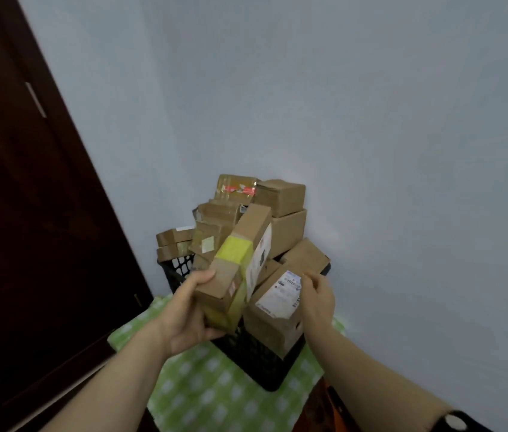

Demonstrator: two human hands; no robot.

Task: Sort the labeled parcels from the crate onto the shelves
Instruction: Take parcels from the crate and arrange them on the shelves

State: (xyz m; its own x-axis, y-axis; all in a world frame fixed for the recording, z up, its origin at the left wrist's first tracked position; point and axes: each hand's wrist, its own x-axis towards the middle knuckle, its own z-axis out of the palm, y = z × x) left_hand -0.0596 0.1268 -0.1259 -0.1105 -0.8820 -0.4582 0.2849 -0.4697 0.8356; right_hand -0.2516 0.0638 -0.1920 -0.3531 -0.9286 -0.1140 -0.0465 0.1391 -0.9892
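The left hand (189, 316) grips the near end of a long parcel (246, 244) banded with yellow tape. The thumb lies across its top face and the fingers (210, 333) curl under its lower edge. The parcel tilts up and away over the pile, its far end leaning against other brown parcels (280, 198). The right hand (316, 302) is at the right edge of a labelled parcel (277, 302) with a white shipping label on top. Its fingers are loosely curled near the label's far corner, and I cannot tell whether they pinch the parcel or only brush it. Both parcels sit at the near side of a black lattice crate (259, 363), which is heaped well above its rim. The crate stands on a surface (209, 397) covered in green checked cloth, close to a pale wall (371, 120), with a dark door (28, 213) on the left.
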